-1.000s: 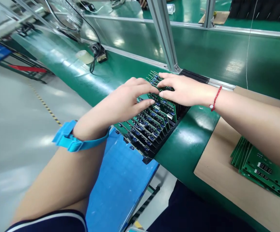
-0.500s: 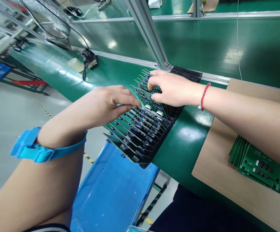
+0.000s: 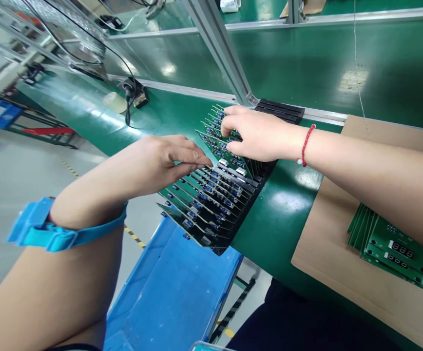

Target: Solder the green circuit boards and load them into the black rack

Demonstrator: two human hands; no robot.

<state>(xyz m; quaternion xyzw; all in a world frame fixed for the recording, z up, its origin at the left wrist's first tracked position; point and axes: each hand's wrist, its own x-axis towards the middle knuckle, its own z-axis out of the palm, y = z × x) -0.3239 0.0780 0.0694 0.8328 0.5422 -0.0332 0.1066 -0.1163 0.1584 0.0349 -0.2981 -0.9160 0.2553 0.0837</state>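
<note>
A black slotted rack [image 3: 241,218] holds several upright green circuit boards in two groups, with a gap between them. Over the rear circuit boards [image 3: 215,136] hangs my right hand [image 3: 257,131], its fingers curled and the thumb apart from them; the fingertips are at the board edges. My left hand [image 3: 173,158] is closed, fingers together and thumb beneath, with its tips near the gap, above the front circuit boards [image 3: 204,200]. Whether those fingers pinch a board edge is not clear. A red bead bracelet circles my right wrist, a blue strap my left.
Right of the rack, a stack of circuit boards with digit displays [image 3: 397,253] lies on a cardboard sheet [image 3: 317,239]. A metal post [image 3: 222,48] rises behind the rack. Below the green bench edge is a blue tray [image 3: 175,287]. A power socket block [image 3: 138,92] sits further back.
My left hand has dropped very slightly, and its fingertips sit a little lower beside the gap. My right hand stays over the rear boards. The view has shifted slightly.
</note>
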